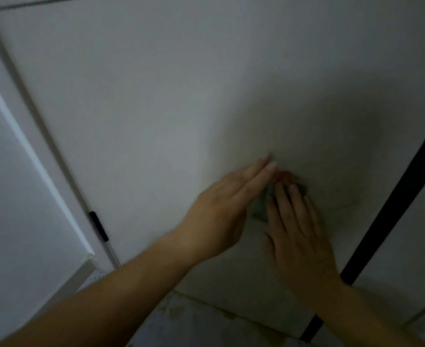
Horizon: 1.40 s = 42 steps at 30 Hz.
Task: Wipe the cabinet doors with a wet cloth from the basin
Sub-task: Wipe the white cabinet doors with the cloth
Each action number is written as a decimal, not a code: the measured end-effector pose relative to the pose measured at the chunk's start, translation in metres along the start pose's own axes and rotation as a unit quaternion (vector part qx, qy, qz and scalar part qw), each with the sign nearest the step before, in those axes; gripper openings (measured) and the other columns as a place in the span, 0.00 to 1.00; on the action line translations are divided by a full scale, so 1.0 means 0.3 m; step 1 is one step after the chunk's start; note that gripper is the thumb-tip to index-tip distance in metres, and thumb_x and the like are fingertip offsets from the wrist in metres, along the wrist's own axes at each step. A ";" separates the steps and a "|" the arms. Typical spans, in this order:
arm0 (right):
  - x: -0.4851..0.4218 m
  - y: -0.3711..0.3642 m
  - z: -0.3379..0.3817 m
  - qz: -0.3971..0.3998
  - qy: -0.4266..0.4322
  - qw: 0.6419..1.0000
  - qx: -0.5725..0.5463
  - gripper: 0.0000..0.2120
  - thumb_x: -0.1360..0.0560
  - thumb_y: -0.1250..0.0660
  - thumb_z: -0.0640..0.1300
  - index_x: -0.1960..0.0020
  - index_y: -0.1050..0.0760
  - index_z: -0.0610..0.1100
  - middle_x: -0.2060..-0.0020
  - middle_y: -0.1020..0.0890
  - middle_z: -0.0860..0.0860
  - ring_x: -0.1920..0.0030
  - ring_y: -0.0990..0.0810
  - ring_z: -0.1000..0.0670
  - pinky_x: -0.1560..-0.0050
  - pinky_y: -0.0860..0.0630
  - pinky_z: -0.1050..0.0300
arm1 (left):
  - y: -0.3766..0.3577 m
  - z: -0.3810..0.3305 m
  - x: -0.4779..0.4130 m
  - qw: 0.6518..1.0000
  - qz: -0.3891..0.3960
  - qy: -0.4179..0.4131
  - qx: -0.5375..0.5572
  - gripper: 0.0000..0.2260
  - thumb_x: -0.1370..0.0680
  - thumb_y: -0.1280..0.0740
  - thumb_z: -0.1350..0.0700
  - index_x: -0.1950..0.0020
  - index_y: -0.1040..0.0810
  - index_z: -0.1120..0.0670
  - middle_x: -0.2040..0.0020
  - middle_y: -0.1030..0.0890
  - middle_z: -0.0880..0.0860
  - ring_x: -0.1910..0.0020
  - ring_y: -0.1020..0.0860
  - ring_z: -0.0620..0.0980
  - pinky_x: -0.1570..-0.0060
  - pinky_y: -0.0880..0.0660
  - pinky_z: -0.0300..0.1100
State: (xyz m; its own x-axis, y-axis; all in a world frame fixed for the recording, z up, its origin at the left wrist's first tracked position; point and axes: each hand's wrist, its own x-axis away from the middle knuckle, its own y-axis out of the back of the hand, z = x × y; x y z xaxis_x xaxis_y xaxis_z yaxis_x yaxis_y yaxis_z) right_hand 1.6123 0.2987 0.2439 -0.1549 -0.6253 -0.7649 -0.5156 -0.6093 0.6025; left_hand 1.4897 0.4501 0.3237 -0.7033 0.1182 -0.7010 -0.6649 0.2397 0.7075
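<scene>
A large white cabinet door point(156, 108) fills most of the view. A small green and red cloth point(261, 209) lies flat against the door's lower right part, mostly hidden under my hands. My right hand point(299, 236) presses flat on the cloth with fingers stretched out. My left hand point(221, 209) rests flat on the door at the cloth's left edge, its fingertips reaching past the cloth's top. The picture is dim and blurred.
A black vertical strip point(386, 209) runs along the door's right edge. A black hinge point(98, 225) sits on the door's left seam, beside another white panel point(18, 196). Stained tile floor point(206, 324) shows at the bottom.
</scene>
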 end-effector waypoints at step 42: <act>-0.284 -0.163 0.250 -0.273 -0.730 0.599 -0.185 0.32 0.14 0.55 0.59 0.17 0.62 0.46 0.18 0.62 0.52 0.19 0.64 0.53 0.19 0.64 0.48 | 0.311 0.455 -0.100 0.974 -0.038 -0.119 -0.191 0.36 0.26 0.34 0.48 0.18 0.39 0.51 0.16 0.53 0.61 0.18 0.55 0.64 0.23 0.57 0.68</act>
State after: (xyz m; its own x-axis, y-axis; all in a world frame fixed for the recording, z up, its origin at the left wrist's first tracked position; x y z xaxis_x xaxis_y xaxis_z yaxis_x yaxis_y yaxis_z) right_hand 1.5875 0.4183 0.2625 -0.7596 0.6436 -0.0935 -0.6445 -0.7642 -0.0248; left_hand 1.4830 0.6003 0.3984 -0.6008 0.3456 -0.7208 -0.7895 -0.1150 0.6029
